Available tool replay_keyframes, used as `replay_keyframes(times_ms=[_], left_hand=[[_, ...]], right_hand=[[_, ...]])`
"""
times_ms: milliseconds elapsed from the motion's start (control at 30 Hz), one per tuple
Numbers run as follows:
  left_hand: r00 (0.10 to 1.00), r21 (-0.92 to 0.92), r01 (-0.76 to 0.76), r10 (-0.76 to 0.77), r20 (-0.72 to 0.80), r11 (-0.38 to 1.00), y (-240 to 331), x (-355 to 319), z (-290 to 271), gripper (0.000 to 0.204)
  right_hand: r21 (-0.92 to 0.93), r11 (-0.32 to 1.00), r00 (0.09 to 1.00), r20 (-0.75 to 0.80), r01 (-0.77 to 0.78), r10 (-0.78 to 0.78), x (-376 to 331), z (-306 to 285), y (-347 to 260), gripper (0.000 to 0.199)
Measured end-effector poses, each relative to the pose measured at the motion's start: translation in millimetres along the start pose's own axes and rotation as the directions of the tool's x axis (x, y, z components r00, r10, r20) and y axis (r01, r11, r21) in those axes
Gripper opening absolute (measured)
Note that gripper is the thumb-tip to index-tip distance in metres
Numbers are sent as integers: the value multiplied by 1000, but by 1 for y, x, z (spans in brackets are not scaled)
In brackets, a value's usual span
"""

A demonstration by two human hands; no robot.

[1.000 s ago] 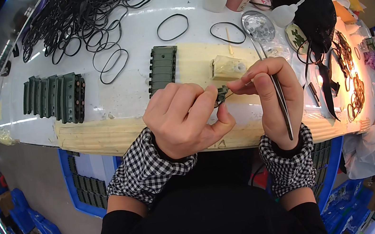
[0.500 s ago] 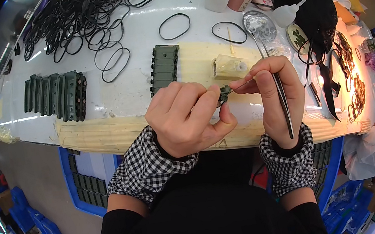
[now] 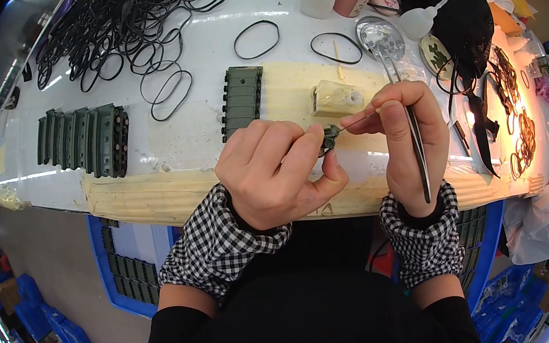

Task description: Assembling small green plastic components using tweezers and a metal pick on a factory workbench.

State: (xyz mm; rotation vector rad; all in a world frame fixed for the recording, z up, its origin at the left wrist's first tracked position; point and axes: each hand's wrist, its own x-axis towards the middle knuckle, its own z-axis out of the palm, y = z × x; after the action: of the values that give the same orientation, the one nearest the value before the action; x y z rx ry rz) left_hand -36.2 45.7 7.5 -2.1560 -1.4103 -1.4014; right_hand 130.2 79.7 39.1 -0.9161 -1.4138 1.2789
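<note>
My left hand (image 3: 278, 171) pinches a small dark green plastic part (image 3: 330, 137) above the near edge of the white table (image 3: 197, 122). My right hand (image 3: 405, 142) holds a thin stick between thumb and forefinger, its tip touching that part. A pair of metal tweezers (image 3: 418, 151) is tucked along the right palm, pointing down. Just beyond the hands lies a small clear bag (image 3: 336, 99) on a pale tape strip.
A green tracked chassis piece (image 3: 241, 99) lies ahead. A row of similar green pieces (image 3: 83, 134) stands at the left. Black rubber loops (image 3: 121, 31) are heaped at the back left. Cups, a glue bottle (image 3: 421, 19) and black cloth (image 3: 459, 12) crowd the back right. Blue crates (image 3: 119, 263) sit below the table.
Both hands stay together at the same spot; the right hand's stick has shifted slightly against the small green part. Nothing else moved.
</note>
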Motion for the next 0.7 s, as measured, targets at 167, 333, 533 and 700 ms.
replay_keyframes(times_ms=[167, 333, 533, 700], left_hand=[[1000, -8, 25, -25, -15, 1000, 2, 0, -2, 27], [996, -95, 93, -93, -5, 991, -1, 1, -5, 25], [860, -632, 468, -482, 166, 617, 5, 6, -21, 11], [636, -772, 628, -513, 577, -91, 17, 5, -26, 7]], right_hand=[[-533, 771, 886, -83, 348, -457, 14, -15, 16, 5], [-807, 411, 826, 157, 423, -542, 18, -14, 15, 11], [-483, 737, 838, -13, 472, -545, -9, -7, -19, 6], [-192, 898, 918, 62, 395, -391, -16, 1, -28, 7]])
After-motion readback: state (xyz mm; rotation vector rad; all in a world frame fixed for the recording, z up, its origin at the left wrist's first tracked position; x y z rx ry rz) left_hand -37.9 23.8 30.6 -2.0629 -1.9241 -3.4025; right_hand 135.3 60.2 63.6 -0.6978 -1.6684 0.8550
